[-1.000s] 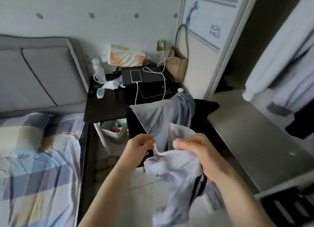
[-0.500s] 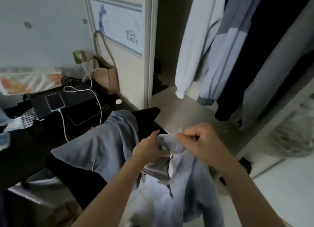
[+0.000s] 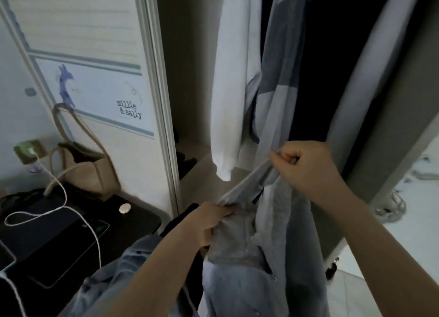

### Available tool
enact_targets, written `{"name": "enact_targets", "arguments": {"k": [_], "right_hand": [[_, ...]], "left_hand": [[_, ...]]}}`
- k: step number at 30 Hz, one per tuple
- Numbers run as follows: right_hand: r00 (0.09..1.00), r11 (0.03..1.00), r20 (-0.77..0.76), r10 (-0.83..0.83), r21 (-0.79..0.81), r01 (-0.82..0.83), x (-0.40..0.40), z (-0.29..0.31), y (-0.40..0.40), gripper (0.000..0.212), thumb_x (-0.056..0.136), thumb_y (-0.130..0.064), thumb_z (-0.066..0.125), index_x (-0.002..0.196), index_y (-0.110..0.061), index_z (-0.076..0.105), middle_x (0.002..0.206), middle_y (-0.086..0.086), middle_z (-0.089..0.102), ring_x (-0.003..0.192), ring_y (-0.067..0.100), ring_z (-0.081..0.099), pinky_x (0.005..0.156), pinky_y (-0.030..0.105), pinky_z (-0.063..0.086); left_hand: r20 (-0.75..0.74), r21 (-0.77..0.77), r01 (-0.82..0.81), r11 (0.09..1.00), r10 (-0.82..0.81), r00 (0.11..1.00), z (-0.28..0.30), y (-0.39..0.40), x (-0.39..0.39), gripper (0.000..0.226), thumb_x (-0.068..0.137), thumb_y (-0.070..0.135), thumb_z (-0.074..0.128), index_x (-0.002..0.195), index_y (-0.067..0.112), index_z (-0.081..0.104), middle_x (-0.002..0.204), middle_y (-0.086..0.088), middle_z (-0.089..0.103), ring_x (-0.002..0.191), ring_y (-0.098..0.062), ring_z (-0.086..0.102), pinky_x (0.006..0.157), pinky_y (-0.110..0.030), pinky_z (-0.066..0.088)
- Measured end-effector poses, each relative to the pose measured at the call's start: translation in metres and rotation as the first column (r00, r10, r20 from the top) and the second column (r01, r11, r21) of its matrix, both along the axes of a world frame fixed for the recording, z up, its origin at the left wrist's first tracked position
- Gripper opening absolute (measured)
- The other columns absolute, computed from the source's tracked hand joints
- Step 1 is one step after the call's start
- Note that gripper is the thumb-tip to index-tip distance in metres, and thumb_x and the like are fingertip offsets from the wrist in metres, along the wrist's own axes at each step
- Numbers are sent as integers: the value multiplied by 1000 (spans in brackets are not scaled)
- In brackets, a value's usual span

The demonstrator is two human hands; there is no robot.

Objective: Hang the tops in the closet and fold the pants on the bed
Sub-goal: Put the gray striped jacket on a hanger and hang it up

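Soft, limp pale-grey cotton top [image 3: 266, 257] drapes light, left hand [image 3: 204, 224] and right hand [image 3: 304, 167] fingers curled pinching its top edge; best gripped at shoulders.

Left hand [image 3: 209, 224] and right hand [image 3: 306, 167] grip a pale grey top [image 3: 249, 264], possibly a hoodie | open closet [image 3: 190, 103], hung clothes [image 3: 230, 79] behind

Grey top [image 3: 261, 257] hem cut by bottom edge; hanging clothes [image 3: 232, 79] tops cropped.
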State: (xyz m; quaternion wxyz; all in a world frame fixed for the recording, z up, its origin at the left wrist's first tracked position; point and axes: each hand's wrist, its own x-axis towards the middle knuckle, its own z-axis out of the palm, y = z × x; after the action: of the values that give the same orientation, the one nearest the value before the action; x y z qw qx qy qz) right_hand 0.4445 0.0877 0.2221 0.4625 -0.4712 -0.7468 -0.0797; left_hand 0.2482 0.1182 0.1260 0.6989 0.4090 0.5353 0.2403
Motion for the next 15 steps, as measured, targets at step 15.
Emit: {"name": "enact_targets", "arguments": {"k": [15], "right_hand": [[920, 884, 143, -365, 364, 294, 45, 97, 79, 51, 78, 9, 65, 51, -17, 30, 51, -5, 32, 52, 13, 34, 56, 17, 24]], "left_hand": [[150, 178, 131, 975, -159, 976, 193, 113, -8, 37, 64, 30, 78, 88, 2, 78, 93, -18, 75, 71, -26, 74, 53, -30, 58]]}}
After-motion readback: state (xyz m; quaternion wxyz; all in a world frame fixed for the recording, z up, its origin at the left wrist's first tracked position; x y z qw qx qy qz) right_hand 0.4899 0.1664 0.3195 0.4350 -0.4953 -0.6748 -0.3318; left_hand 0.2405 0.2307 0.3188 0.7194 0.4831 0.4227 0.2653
